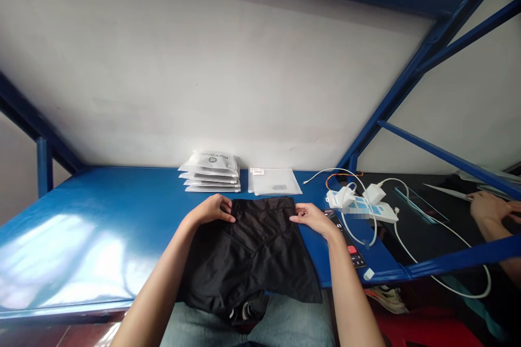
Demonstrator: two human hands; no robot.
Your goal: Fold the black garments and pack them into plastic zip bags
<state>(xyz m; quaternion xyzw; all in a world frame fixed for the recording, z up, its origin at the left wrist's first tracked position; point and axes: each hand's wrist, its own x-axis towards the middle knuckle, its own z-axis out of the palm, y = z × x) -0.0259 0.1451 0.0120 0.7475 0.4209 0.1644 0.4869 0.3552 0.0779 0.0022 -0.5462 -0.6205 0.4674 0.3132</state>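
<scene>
A pair of black shorts [260, 249] lies spread on the blue table, waistband toward the wall, its leg ends hanging over the front edge above my lap. My left hand [214, 210] pinches the left corner of the waistband. At the opposite corner, my right hand [307, 217] grips the waistband between thumb and fingers. Just beyond the shorts stands a stack of several frosted zip bags [211, 173], the top one printed and bulging. Beside that stack lies a flat frosted bag [277, 181] with a small white label.
Right of the shorts are a phone [354, 255] and a white power strip [362, 206] with chargers and looping cables. A blue frame post [391, 97] rises behind. On the neighbouring black table, another person's hands [492, 209] are at work near a second phone [421, 206].
</scene>
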